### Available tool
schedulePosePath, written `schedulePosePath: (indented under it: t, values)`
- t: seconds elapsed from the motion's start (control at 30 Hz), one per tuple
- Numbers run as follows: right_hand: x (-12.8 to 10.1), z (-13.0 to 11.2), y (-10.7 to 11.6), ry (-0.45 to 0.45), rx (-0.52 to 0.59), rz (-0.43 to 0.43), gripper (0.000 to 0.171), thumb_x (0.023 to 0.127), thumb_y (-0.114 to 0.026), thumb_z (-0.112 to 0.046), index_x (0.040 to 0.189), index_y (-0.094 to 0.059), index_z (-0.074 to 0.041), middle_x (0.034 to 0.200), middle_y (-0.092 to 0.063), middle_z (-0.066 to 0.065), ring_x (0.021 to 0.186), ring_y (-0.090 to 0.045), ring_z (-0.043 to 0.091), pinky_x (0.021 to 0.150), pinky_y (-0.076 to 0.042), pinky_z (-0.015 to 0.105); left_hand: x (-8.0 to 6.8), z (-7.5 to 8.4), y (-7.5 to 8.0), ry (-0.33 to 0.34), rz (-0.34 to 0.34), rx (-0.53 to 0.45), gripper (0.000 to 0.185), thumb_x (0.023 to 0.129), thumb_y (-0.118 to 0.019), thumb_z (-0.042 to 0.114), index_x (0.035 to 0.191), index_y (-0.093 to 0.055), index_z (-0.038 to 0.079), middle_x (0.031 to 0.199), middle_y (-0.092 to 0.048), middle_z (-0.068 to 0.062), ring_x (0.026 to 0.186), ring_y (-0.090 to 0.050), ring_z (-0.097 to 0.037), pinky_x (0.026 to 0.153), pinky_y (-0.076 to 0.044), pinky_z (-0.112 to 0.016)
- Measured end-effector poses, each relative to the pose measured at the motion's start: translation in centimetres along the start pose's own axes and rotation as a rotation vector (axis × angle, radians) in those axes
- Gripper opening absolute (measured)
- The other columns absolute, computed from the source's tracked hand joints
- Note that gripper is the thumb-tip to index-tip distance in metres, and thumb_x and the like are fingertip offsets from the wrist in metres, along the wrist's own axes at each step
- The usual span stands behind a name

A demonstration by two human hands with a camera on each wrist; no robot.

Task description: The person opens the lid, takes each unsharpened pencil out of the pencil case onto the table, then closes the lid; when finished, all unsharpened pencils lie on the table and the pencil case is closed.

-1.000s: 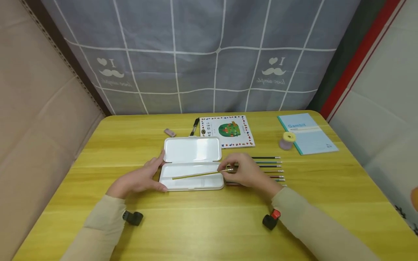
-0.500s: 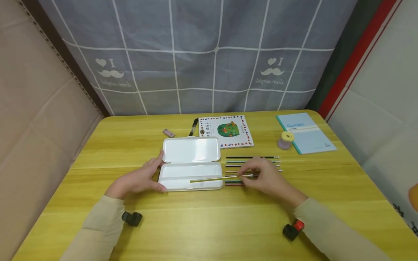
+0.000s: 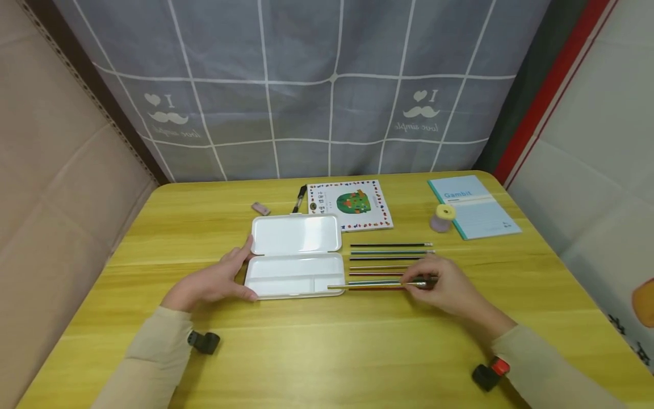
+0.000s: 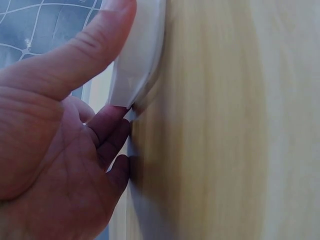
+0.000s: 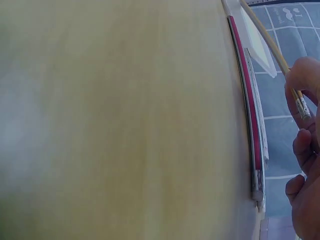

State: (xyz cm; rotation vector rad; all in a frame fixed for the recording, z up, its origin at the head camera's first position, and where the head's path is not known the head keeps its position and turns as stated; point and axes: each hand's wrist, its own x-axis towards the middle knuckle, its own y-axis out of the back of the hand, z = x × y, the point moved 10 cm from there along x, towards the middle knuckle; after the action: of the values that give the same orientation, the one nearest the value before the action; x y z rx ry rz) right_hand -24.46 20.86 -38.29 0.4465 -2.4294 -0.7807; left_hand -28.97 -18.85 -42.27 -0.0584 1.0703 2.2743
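Observation:
An open white pencil case [image 3: 293, 267] lies on the yellow wooden table [image 3: 327, 341], its lid [image 3: 296, 233] folded back. My left hand [image 3: 214, 281] holds the case's left end, thumb on the rim [image 4: 142, 60]. My right hand [image 3: 444, 287] pinches a yellowish pencil [image 3: 373, 284] by its right end; the pencil lies level, its tip just over the case's right edge. The same pencil [image 5: 272, 50] shows between my fingers in the right wrist view. A row of several coloured pencils [image 3: 390, 258] lies on the table right of the case, a red one [image 5: 245, 90] nearest my right hand.
Behind the case lie a small picture book [image 3: 352, 204], a black pen [image 3: 298, 199] and a pink eraser [image 3: 260, 208]. A blue notebook [image 3: 472, 207] and a small purple-and-yellow roll [image 3: 440, 218] sit at the back right. A grey checked cloth hangs behind; cardboard walls the left.
My right hand has drawn the yellowish pencil rightwards out of the case's tray, from over its middle to over the pencil row. The left hand has stayed on the case.

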Motion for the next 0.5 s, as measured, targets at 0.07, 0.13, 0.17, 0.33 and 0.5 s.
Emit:
schedulePosePath:
  t: [0.07, 0.13, 0.17, 0.33, 0.5]
  values:
    - [-0.5, 0.1, 0.3, -0.007, 0.013, 0.01, 0.026, 0.081, -0.083, 0.007, 0.093, -0.082, -0.016, 0.092, -0.074, -0.001, 0.073, -0.055, 0.012, 0.058, -0.048, 0.021, 0.0, 0.0, 0.0, 0.001, 0.0, 0.001, 0.134, 0.085, -0.088, 0.038, 0.164, 0.013, 0.001, 0.153, -0.037, -0.022, 0.152, -0.015, -0.046, 0.12, -0.014, -0.067]
    - [-0.9, 0.2, 0.6, -0.016, 0.02, 0.023, 0.025, 0.081, -0.083, 0.008, 0.093, -0.082, -0.014, 0.092, -0.073, -0.002, 0.075, -0.057, 0.012, 0.059, -0.049, 0.02, 0.0, 0.0, 0.0, 0.003, 0.0, 0.0, 0.134, 0.085, -0.088, 0.038, 0.164, 0.013, 0.002, 0.153, -0.037, -0.022, 0.152, -0.014, -0.046, 0.12, -0.014, -0.067]
    - [-1.1, 0.2, 0.8, -0.02, 0.016, 0.029, 0.026, 0.08, -0.084, 0.008, 0.092, -0.082, -0.014, 0.092, -0.073, -0.003, 0.076, -0.057, 0.012, 0.059, -0.048, 0.02, 0.0, 0.0, -0.1, 0.005, -0.001, -0.001, 0.134, 0.085, -0.088, 0.038, 0.164, 0.013, 0.002, 0.152, -0.037, -0.022, 0.152, -0.014, -0.046, 0.12, -0.014, -0.066]
    - [-1.9, 0.2, 1.6, -0.035, -0.004, 0.051, 0.028, 0.078, -0.084, 0.009, 0.092, -0.081, -0.015, 0.093, -0.073, -0.006, 0.083, -0.062, 0.011, 0.067, -0.051, 0.019, 0.0, 0.0, -0.1, 0.015, -0.003, -0.004, 0.135, 0.084, -0.088, 0.039, 0.164, 0.014, 0.002, 0.153, -0.037, -0.022, 0.152, -0.013, -0.046, 0.12, -0.014, -0.067]
    - [-2.4, 0.3, 2.3, -0.047, -0.011, 0.065, 0.03, 0.077, -0.085, 0.01, 0.091, -0.081, -0.017, 0.092, -0.073, -0.005, 0.08, -0.06, 0.011, 0.066, -0.051, 0.019, 0.0, 0.0, -0.1, 0.01, 0.001, 0.0, 0.135, 0.084, -0.088, 0.039, 0.164, 0.014, 0.002, 0.154, -0.036, -0.023, 0.153, -0.011, -0.047, 0.12, -0.013, -0.068]
